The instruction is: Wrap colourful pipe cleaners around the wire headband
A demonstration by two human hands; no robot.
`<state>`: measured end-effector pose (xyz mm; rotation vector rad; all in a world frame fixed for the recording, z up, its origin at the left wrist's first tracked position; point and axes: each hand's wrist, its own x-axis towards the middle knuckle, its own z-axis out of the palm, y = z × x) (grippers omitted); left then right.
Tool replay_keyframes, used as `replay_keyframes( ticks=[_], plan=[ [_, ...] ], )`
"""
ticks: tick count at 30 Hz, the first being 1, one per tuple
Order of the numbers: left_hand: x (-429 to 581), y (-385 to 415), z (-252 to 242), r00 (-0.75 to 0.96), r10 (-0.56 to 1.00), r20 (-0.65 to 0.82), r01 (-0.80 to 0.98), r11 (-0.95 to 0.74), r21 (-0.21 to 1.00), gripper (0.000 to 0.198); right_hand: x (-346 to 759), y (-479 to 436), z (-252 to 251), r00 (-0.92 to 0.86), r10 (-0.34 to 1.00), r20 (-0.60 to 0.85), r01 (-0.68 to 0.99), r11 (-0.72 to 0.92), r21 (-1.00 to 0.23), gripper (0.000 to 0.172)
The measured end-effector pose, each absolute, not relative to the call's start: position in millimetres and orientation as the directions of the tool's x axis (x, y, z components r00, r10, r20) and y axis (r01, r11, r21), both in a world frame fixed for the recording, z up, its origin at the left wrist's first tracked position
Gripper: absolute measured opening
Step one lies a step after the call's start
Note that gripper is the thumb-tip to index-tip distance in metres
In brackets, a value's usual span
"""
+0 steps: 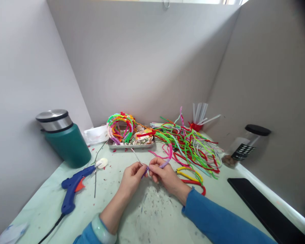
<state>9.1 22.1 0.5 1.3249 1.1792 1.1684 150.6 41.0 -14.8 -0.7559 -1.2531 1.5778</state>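
Note:
Close together over the middle of the table, my left hand [132, 175] and my right hand [164, 174] both pinch a purple pipe cleaner [144, 172]. It sits at the near end of a multicoloured wrapped strip [170, 151], which passes through lilac, pink and green and curves back toward the tray. My right fingers grip the strip near its lilac part. A thin pale stick-like end [135, 155] sticks out beyond my left fingertips; whether it is the strip's core I cannot tell. My fingers partly hide the join between them.
A metal tray [132, 146] holds shells and coiled pipe-cleaner rings [120, 127]. Loose pipe cleaners [193, 145] pile to its right, near glue sticks [200, 112]. At left are a blue glue gun [75, 189] and a green bottle [68, 145]; at right, a jar [246, 145] and black slab [264, 210].

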Motion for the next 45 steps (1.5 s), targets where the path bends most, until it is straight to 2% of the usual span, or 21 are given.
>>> replay_keyframes(
  ticks=[5, 12, 16, 20, 24, 26, 29, 32, 35, 40, 45],
  plan=[
    [9.0, 24.7, -1.8, 0.039, 0.998, 0.044, 0.021, -0.045, 0.999, 0.025, 149.1, 40.3, -14.6, -0.326, 0.940, 0.104, -0.191, 0.043, -0.981, 0.012],
    [8.8, 26.1, -4.9, -0.033, 0.997, 0.065, -0.034, -0.067, 0.997, 0.033, 149.6, 34.1, -11.8, -0.335, 0.922, 0.195, 0.055, 0.225, -0.973, 0.016],
    [10.3, 25.0, -0.8, 0.014, 0.999, 0.052, -0.077, -0.051, 0.996, 0.030, 150.3, 35.1, -8.6, -0.318, 0.935, 0.157, 0.063, 0.186, -0.981, 0.021],
    [10.0, 24.0, 2.2, -0.056, 0.998, 0.034, -0.006, -0.035, 0.999, 0.024, 150.9, 39.1, -7.9, -0.278, 0.960, 0.040, -0.036, 0.031, -0.999, 0.027],
    [5.4, 23.1, 1.9, -0.080, 0.991, 0.104, 0.020, -0.103, 0.994, 0.013, 152.9, 42.9, -11.8, -0.258, 0.966, -0.004, -0.166, -0.048, -0.985, 0.032],
    [2.0, 23.7, 0.9, -0.075, 0.988, 0.136, 0.041, -0.133, 0.990, 0.013, 154.4, 45.3, -14.0, -0.267, 0.964, 0.009, -0.258, -0.062, -0.964, 0.030],
    [-3.4, 27.6, -1.9, -0.210, 0.961, 0.182, 0.113, -0.161, 0.980, 0.020, 156.4, 49.1, -15.7, -0.288, 0.957, 0.027, -0.418, -0.100, -0.903, 0.020],
    [-7.3, 32.7, -5.5, -0.298, 0.927, 0.226, 0.189, -0.175, 0.966, 0.024, 157.7, 51.1, -16.3, -0.329, 0.944, -0.023, -0.491, -0.192, -0.850, 0.018],
    [-6.8, 34.3, -8.2, -0.226, 0.953, 0.203, 0.214, -0.155, 0.964, 0.025, 158.6, 51.2, -16.8, -0.387, 0.920, -0.061, -0.508, -0.268, -0.818, 0.018],
    [1.6, 28.8, -6.1, -0.002, 0.978, 0.206, 0.190, -0.202, 0.961, 0.021, 160.4, 51.8, -19.0, -0.493, 0.866, -0.081, -0.489, -0.353, -0.798, 0.015],
    [5.0, 24.3, -0.8, 0.056, 0.980, 0.192, 0.145, -0.199, 0.969, 0.022, 160.6, 50.8, -17.3, -0.528, 0.843, -0.099, -0.470, -0.388, -0.793, 0.015]
  ],
)
